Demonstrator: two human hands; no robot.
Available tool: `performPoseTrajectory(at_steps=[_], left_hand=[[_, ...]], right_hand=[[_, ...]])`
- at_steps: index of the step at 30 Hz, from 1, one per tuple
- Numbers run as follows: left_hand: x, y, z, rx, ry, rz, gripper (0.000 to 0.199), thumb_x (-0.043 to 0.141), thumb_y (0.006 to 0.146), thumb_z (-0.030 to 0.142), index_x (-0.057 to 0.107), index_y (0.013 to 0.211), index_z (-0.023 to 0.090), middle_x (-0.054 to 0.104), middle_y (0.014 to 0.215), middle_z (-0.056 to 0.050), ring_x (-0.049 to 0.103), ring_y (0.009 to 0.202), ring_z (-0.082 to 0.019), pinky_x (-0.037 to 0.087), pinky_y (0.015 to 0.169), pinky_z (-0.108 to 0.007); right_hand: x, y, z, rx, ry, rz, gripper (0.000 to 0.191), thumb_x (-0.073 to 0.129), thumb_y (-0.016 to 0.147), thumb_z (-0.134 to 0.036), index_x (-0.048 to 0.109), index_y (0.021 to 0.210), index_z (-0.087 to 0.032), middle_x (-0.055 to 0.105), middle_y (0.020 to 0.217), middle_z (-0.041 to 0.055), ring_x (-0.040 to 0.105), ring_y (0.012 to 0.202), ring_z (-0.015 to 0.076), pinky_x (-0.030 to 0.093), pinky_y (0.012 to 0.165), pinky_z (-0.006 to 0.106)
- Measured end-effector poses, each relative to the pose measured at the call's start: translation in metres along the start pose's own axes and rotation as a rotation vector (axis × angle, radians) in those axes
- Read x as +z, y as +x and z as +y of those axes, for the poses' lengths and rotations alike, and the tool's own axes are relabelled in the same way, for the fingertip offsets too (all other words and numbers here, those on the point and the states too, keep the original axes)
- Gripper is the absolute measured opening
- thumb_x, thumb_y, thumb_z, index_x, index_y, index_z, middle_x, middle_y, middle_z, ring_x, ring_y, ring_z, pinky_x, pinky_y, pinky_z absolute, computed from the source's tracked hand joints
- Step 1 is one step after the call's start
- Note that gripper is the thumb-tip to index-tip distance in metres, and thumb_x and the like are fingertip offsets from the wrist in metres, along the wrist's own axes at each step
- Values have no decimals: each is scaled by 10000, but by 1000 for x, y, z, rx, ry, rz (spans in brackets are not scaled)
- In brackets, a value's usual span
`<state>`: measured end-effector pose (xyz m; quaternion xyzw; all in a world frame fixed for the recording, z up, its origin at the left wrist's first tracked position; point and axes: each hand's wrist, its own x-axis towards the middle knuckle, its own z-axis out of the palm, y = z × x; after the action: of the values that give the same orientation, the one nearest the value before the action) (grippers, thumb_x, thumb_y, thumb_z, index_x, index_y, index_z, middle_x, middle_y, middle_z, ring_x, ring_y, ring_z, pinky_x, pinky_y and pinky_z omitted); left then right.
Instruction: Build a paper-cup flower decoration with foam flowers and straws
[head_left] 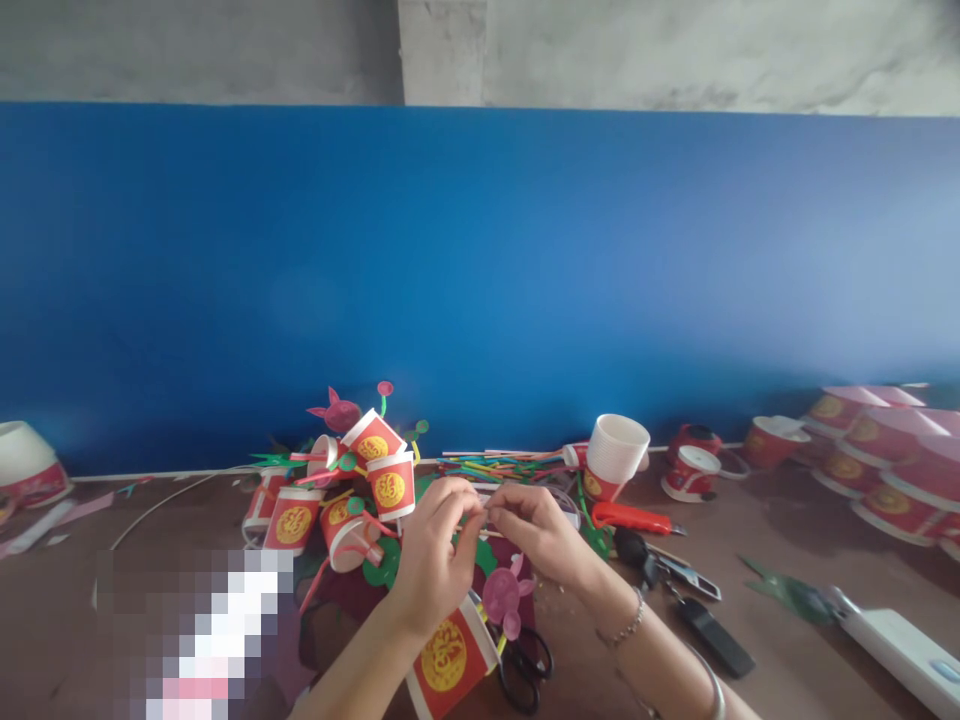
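Both hands meet in the middle, fingertips pinched close together. My left hand [442,550] and my right hand [544,532] each press thumb and finger around something too small to make out. Under my left wrist lies a red paper cup [448,660] with a gold print, tipped on its side. A pink paper flower-like cutout [508,597] sits by the cup's rim, below my right hand. Black-handled scissors [525,668] lie next to that cup. Green paper pieces [487,553] show just behind and under the fingers.
To the left is a heap of decorated red cups [296,522]. Straws [495,467] lie along the blue wall [480,280]. At right are a stack of white cups [616,455], an orange utility knife [634,517], keys [637,555], a white handheld tool [900,640] and more red cups [892,480].
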<state>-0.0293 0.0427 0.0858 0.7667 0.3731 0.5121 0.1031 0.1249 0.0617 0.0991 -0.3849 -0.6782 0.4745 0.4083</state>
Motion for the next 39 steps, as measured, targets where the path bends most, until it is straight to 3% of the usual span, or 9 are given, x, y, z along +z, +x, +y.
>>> performPoseTrajectory(at_steps=[6, 8, 12, 15, 18, 22, 26, 29, 39], left_hand=[[-1, -2, 4, 31, -75, 51, 85, 496, 855, 125, 547, 833, 190, 576, 925, -54, 546, 921, -179, 417, 841, -311], [-1, 0, 2, -87, -185, 132, 84, 509, 859, 178, 550, 786, 188, 573, 907, -46, 548, 914, -174, 420, 829, -293], [-2, 9, -8, -495, -424, 196, 147, 582, 807, 314, 575, 755, 177, 592, 807, -20, 567, 795, -157, 440, 727, -257], [-3, 12, -19, -744, -513, 135, 210, 659, 717, 362, 608, 737, 159, 614, 700, -7, 573, 710, -147, 441, 670, -239], [-3, 12, -24, -783, -518, 86, 220, 683, 677, 362, 612, 708, 156, 624, 659, -2, 565, 660, -132, 435, 624, -222], [-2, 10, -27, -746, -474, 50, 182, 667, 676, 330, 588, 670, 167, 598, 586, 17, 537, 561, -116, 415, 531, -209], [-1, 9, -29, -724, -457, 27, 157, 658, 677, 306, 580, 668, 170, 588, 566, 24, 534, 535, -109, 412, 508, -201], [0, 9, -30, -728, -463, 35, 154, 665, 667, 301, 584, 682, 171, 590, 564, 26, 543, 528, -112, 423, 505, -203], [0, 8, -30, -755, -474, -20, 279, 689, 672, 314, 587, 883, 162, 653, 648, -1, 603, 586, -134, 439, 558, -223]], right_hand=[[3, 1, 5, 68, 216, -46, 246, 537, 777, -362, 504, 630, -168, 340, 512, -66, 271, 474, 74, 208, 458, 210], [-1, 3, 8, 32, -19, 33, 243, 492, 816, -364, 535, 683, -165, 378, 519, -56, 307, 470, 83, 230, 458, 213], [-23, 12, 23, 59, -932, 235, 243, 406, 854, -222, 621, 753, -169, 591, 621, 15, 512, 591, 132, 342, 579, 231], [-43, 17, 43, 166, -1078, 240, 242, 455, 776, -124, 638, 618, -146, 668, 683, 105, 597, 686, 205, 367, 651, 282], [-51, 18, 56, 267, -1146, 232, 187, 495, 691, -68, 668, 630, -103, 681, 729, 190, 627, 739, 276, 387, 662, 322], [-43, 18, 59, 239, -1132, 200, 260, 492, 715, -97, 699, 872, -119, 673, 996, 187, 597, 963, 280, 395, 774, 319], [-26, 20, 62, 168, -984, -52, 211, 544, 681, -141, 736, 714, -223, 727, 771, 33, 644, 746, 167, 410, 662, 206], [-20, 19, 71, 146, -906, -146, 240, 590, 627, -144, 755, 774, -240, 734, 746, 12, 642, 695, 164, 407, 620, 203], [-25, 20, 73, 174, -658, -52, 97, 597, 587, -109, 674, 572, -166, 648, 577, 10, 555, 564, 142, 379, 551, 225]])
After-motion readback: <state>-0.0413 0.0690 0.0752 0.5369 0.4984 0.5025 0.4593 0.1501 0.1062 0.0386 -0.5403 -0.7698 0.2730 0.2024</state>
